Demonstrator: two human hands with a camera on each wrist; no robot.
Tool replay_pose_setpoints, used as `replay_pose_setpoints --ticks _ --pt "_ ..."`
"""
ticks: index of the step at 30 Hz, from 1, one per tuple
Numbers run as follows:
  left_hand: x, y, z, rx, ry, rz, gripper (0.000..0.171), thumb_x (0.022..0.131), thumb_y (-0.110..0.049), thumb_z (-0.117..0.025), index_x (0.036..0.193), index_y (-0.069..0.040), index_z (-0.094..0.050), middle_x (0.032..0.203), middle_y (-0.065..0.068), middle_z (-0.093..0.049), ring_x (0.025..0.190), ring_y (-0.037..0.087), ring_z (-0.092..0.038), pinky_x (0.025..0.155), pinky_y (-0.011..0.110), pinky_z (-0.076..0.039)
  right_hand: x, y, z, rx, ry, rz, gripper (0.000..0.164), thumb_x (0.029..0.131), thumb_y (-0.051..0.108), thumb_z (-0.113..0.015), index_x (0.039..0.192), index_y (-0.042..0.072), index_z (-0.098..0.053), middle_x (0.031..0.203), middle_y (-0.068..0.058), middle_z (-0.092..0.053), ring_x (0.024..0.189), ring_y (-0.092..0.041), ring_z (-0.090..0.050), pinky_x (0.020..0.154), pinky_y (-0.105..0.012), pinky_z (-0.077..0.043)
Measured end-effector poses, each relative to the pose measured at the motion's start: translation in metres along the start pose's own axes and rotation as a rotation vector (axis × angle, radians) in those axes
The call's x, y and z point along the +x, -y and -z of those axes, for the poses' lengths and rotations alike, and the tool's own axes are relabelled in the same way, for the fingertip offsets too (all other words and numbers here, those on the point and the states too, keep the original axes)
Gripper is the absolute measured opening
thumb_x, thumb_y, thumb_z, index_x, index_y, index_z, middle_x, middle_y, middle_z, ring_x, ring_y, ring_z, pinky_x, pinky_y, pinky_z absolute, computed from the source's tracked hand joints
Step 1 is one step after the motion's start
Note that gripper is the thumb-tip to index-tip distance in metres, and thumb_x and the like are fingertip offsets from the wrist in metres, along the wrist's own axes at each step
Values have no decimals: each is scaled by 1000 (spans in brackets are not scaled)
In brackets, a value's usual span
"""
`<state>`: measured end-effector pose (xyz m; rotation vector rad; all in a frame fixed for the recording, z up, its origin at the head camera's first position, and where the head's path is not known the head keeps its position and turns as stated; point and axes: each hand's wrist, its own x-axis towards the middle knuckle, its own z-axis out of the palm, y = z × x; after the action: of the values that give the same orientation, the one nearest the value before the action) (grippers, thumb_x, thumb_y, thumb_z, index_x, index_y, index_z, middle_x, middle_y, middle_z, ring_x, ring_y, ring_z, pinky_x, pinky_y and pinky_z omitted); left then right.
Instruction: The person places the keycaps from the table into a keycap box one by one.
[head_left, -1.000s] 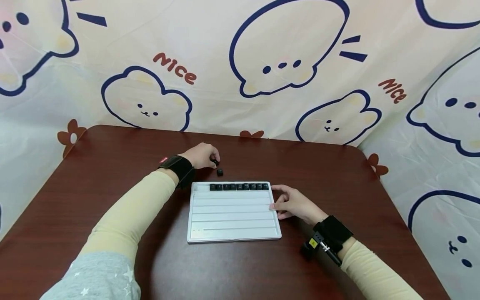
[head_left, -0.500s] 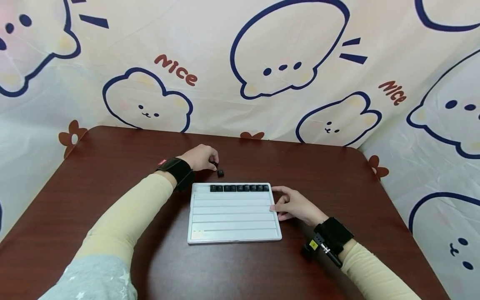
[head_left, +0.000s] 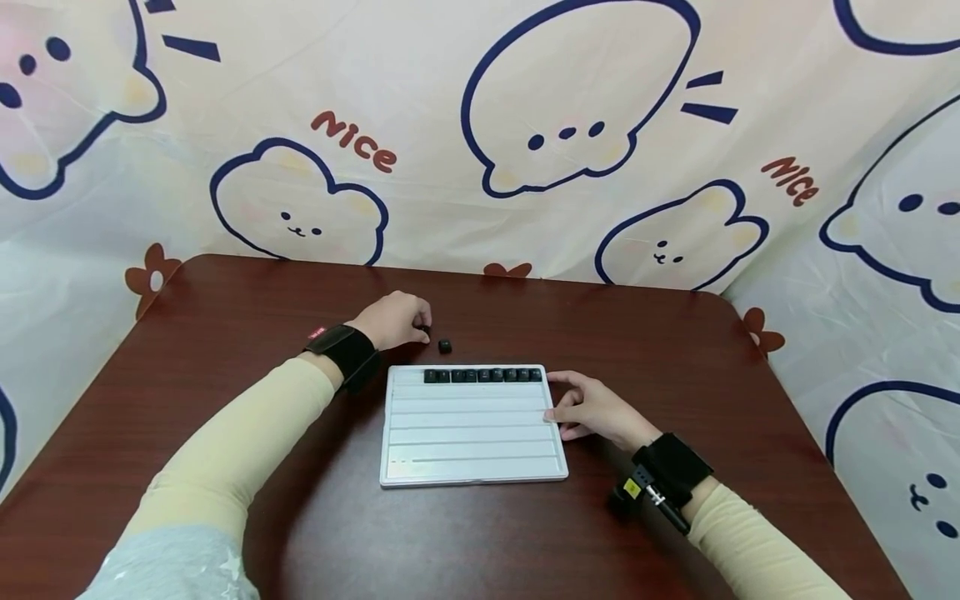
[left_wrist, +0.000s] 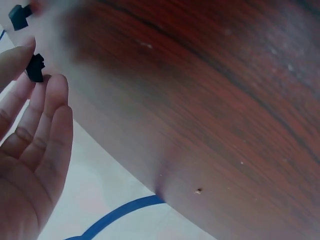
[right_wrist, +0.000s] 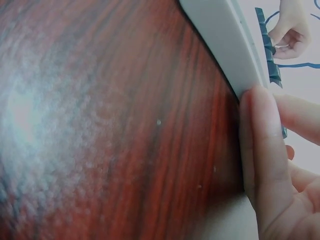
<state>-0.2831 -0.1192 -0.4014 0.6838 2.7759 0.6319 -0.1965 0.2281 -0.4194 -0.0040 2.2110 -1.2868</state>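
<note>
A small black keycap [left_wrist: 35, 68] is pinched between the thumb and fingers of my left hand [head_left: 393, 321], just behind the white ridged board [head_left: 472, 454]. In the head view that keycap is mostly hidden by the fingers. Another black keycap [head_left: 445, 346] lies loose on the table, a little right of that hand. Several black keycaps [head_left: 483, 375] stand side by side along the board's far row, with a short gap at the row's left end. My right hand [head_left: 596, 412] holds the board's right edge, thumb on its rim and index finger reaching toward the far corner.
The board lies flat on a dark brown wooden table [head_left: 480, 542]. A pale cloth [head_left: 435, 200] with printed cartoon outlines hangs behind the table and along its sides.
My left hand has drawn slightly left and nearer with its keycap, widening the gap to the loose one. The right hand keeps its hold on the board.
</note>
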Motion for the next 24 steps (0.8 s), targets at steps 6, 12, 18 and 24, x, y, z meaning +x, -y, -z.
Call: replay_pose_setpoints --ticks 6,12,18,24 --pt "-7 -4 1 -2 -55 38 24 93 -18 -79 111 -3 -74 102 11 -70 95 25 -64 87 40 -54 1 1 -1 -8 3 -6 75 93 8 -76 155 0 -34 87 -11 -64 70 -17 -64 65 -29 -59" --pt "-15 -8 3 0 -83 53 24 93 -20 -79 109 -3 -74 100 10 -71 92 24 -65 85 41 -55 0 1 0 -11 4 -7 74 94 7 -75 155 0 -34 87 -11 -64 69 -16 -64 65 -29 -58" --pt "-24 -11 3 -15 -127 70 23 92 -20 -79 108 -3 -75 98 9 -72 91 24 -66 84 40 -57 1 -1 0 -8 15 -4 74 94 8 -75 155 0 -35 87 -11 -64 69 -16 -64 65 -29 -59" --pt "-34 -14 5 22 -137 81 25 92 -22 -79 109 -5 -76 96 8 -72 87 22 -66 79 40 -57 2 0 1 -10 9 -10 75 94 8 -75 156 0 -33 89 -11 -64 73 -17 -64 66 -29 -59"
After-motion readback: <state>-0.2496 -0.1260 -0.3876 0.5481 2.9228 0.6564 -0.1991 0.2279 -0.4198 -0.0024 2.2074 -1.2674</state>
